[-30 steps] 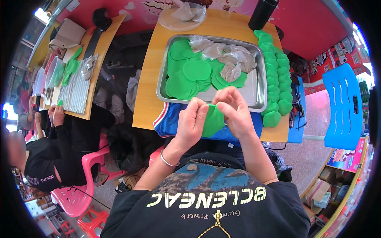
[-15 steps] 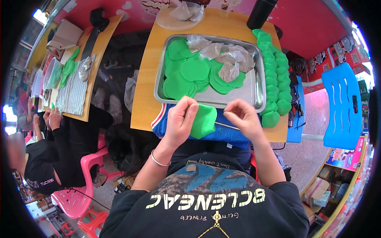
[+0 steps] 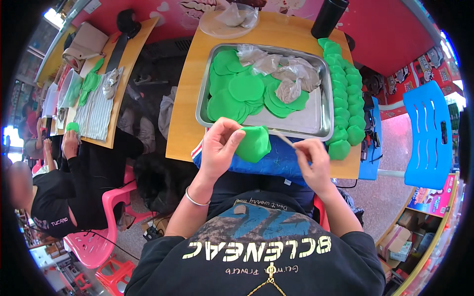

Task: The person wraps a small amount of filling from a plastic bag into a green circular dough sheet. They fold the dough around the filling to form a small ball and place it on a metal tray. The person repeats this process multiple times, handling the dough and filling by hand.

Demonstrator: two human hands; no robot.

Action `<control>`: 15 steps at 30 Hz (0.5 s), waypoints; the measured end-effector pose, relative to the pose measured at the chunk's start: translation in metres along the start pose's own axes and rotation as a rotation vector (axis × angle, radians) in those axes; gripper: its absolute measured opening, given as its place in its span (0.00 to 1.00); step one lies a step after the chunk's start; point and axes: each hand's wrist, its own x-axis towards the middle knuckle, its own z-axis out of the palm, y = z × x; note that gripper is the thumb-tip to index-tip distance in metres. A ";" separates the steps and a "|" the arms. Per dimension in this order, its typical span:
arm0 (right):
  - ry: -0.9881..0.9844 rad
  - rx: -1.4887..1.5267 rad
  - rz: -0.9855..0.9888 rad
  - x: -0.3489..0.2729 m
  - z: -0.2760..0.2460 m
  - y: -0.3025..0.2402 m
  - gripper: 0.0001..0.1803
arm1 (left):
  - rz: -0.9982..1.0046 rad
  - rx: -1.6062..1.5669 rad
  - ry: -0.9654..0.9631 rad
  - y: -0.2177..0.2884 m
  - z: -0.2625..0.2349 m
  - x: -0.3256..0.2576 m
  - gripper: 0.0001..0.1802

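Note:
Pinched between the thumb and fingers of my left hand [image 3: 220, 144] is a soft green piece [image 3: 255, 144], curved into a small pouch shape, just in front of the tray. My right hand [image 3: 314, 159] grips a thin pale stick [image 3: 285, 140], its tip toward the pouch but apart from it. Beyond my hands lies a shallow metal tray [image 3: 312, 114]. Flat green discs [image 3: 246, 89] overlap in it, beside clear plastic bags [image 3: 288, 92] of greyish-brown filling. To the tray's right, puffy green pieces [image 3: 355, 134] sit in two rows.
A black cylinder [image 3: 330, 18] and a clear round plastic container [image 3: 210, 23] stand at the table's [image 3: 182, 98] far side. Blue cloth [image 3: 222, 164] lies along the near edge. A blue chair [image 3: 425, 133] is at right. On the left, another person [image 3: 54, 197] sits at a second table [image 3: 129, 64].
The thin stick now shows in my right hand, which has moved slightly right and down. My left hand still holds the green piece, now turned a little. The view has shifted slightly.

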 end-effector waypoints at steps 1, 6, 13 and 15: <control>0.068 0.043 0.034 0.002 -0.005 -0.008 0.09 | 0.006 -0.002 -0.002 0.001 0.001 0.000 0.07; 0.062 0.082 -0.103 0.007 -0.011 -0.023 0.10 | 0.001 0.052 0.027 0.005 0.004 -0.001 0.07; 0.014 -0.013 -0.244 0.022 0.000 -0.041 0.12 | 0.007 0.048 -0.065 0.009 0.010 -0.002 0.09; 0.008 -0.002 -0.240 0.025 0.003 -0.044 0.12 | -0.018 0.021 -0.075 0.010 0.012 -0.003 0.09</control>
